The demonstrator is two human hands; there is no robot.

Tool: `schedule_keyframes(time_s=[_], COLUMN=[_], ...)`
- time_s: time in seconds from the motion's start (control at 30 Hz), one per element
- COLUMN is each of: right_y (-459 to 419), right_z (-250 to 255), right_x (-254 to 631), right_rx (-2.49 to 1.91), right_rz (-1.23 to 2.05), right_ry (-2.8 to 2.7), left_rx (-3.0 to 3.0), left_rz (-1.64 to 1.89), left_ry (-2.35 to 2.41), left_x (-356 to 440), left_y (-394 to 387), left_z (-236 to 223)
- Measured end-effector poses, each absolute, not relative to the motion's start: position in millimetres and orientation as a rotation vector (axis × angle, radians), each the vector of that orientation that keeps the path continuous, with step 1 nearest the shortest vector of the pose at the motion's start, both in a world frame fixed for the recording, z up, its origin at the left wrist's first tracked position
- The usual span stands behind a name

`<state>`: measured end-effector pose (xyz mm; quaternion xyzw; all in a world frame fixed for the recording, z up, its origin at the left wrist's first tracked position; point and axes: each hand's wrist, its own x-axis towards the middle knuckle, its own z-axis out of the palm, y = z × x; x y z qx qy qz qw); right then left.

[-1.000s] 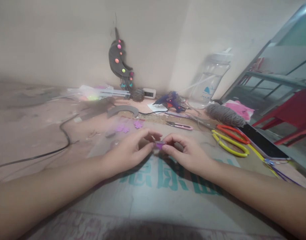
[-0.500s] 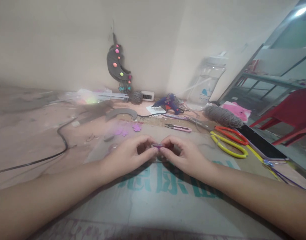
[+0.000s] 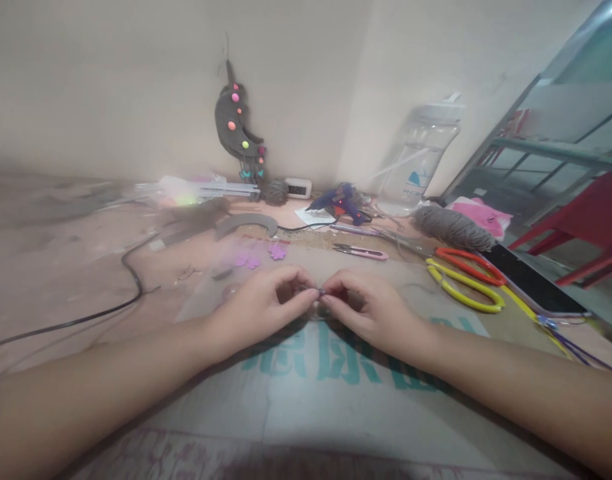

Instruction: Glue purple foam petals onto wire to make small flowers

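Note:
My left hand (image 3: 269,307) and my right hand (image 3: 373,310) meet at the fingertips over the cardboard sheet (image 3: 306,417). Thumb and forefinger of each are pinched on a small purple piece (image 3: 320,292), of which only a sliver shows; its shape is hidden. Just beyond the left hand lie purple flower cut-outs (image 3: 277,251) and a small grey piece (image 3: 222,273). Pink-handled thread snips (image 3: 361,252) rest past the right hand. Large scissors (image 3: 466,293) with red and yellow handles lie further right.
A blue glue gun (image 3: 339,202), a water bottle (image 3: 416,163) and a grey yarn skein (image 3: 453,228) stand along the back. A phone (image 3: 531,280) lies at the right. A black cable (image 3: 136,280) crosses the left. A decorated grey crescent (image 3: 232,127) is against the wall.
The view has shifted slightly, so the background sits a little further right. Both hands keep their pinch, and less of the purple piece shows between the fingertips.

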<state>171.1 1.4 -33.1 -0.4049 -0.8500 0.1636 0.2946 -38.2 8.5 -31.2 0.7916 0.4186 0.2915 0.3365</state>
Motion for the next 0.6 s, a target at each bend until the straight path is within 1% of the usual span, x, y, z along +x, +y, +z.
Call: schedule_keyframes(time_s=[0.33, 0.6], right_y=[-0.4, -0.8], right_z=[-32.9, -31.1], right_x=[172.8, 171.7], right_rx=[-1.104, -1.134], right_rz=[0.46, 0.563], right_ry=[-2.249, -2.165], left_rx=[2.023, 2.029], left_rz=[0.71, 0.808], left_ry=[1.047, 1.052], left_x=[-39.8, -41.5], left_y=[10.0, 10.6], left_z=[-31.3, -33.4])
